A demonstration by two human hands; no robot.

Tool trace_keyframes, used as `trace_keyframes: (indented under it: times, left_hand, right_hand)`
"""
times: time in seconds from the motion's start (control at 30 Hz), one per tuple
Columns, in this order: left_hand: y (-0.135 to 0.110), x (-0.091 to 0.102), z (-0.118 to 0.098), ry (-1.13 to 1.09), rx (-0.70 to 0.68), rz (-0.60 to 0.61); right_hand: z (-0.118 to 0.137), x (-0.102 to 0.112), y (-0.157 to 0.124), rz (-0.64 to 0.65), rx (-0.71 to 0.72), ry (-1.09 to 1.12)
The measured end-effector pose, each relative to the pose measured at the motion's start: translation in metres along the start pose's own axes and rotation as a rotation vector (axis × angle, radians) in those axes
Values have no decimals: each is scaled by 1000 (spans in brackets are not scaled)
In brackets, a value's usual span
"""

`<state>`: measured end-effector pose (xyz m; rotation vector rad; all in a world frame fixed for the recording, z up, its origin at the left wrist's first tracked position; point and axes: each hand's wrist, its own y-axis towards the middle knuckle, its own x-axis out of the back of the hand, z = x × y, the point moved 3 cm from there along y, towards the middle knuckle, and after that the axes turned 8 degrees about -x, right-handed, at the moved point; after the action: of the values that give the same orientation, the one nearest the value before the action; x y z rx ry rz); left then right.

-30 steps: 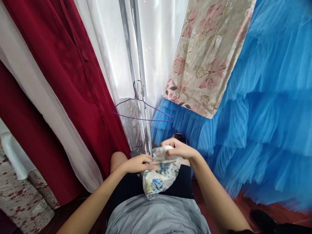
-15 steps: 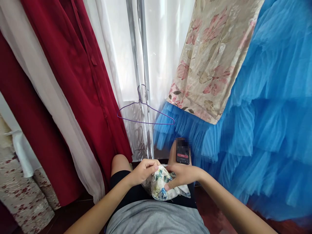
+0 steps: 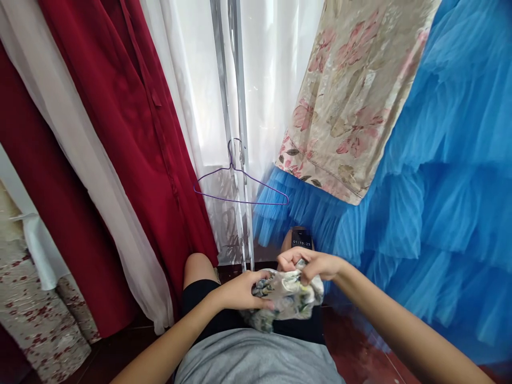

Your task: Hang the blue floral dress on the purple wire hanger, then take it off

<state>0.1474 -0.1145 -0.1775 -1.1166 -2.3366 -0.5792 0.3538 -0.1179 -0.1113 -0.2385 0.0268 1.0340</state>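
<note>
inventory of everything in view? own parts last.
Flowered cloth: one, pale with blue-yellow print, bottom centre
Phone: one, black, lower centre, partly covered
Hanger: one, purple, centre
Metal uprights: two, silver, centre
White curtain: count unclear, white, centre back
Red panels: two, dark red, left
Sheer panel: one, whitish, between red panels
Beige floral panel: one, pink flowers, upper right
Blue tulle: layered, blue, right
Patterned fabric: count unclear, pale with red, lower left
Floor: one, dark red, bottom
Shirt: one, grey, bottom
Shorts: one pair, black, lap
Legs: two, bare, lower centre
Left hand: one, bare, holding cloth
Right hand: one, bare, holding cloth
</note>
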Motion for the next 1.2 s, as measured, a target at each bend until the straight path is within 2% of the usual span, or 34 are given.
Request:
trace_keyframes:
  times: [0.03,0.1,0.2,0.3,0.37,0.43,0.53,0.63,0.73,0.8,0.87,0.97,1.07,1.2]
  left_hand:
    - [-1,6,9,126,23,-2]
    - [-5,20,25,300,61,-9]
    - [-14,50,37,365,73,-77]
    - [-23,83,27,409,48,-228]
    - [-29,103,13,467,24,-336]
    - [-36,120,-2,519,-18,-418]
    - [-46,138,-13,563,-81,-511]
    - [-58,153,-9,605,-75,-618]
    - [-67,169,7,722,12,-716]
    - [-70,181,23,826,137,-704]
    - [-68,196,38,892,267,-625]
    - [-58,226,50,906,364,-561]
    - [-45,266,46,914,430,-649]
    - [-28,313,29,938,502,-813]
  right_hand:
    - [9,5,-5,-6,-2,-50]
    - [30,19,-14,-113,18,-216]
    - [66,54,-22,-459,129,-558]
    - [97,95,-24,-828,346,-757]
    - [109,118,-19,-932,442,-735]
    - [117,134,-6,-942,470,-659]
    - [127,145,24,-867,468,-521]
    - [134,144,58,-748,407,-340]
    - [137,135,79,-701,336,-198]
    - [137,127,84,-666,288,-133]
    - [136,121,83,-613,251,-96]
    - [141,117,77,-572,218,-98]
    - [149,122,70,-582,119,-107]
    - [157,132,65,-627,-31,-84]
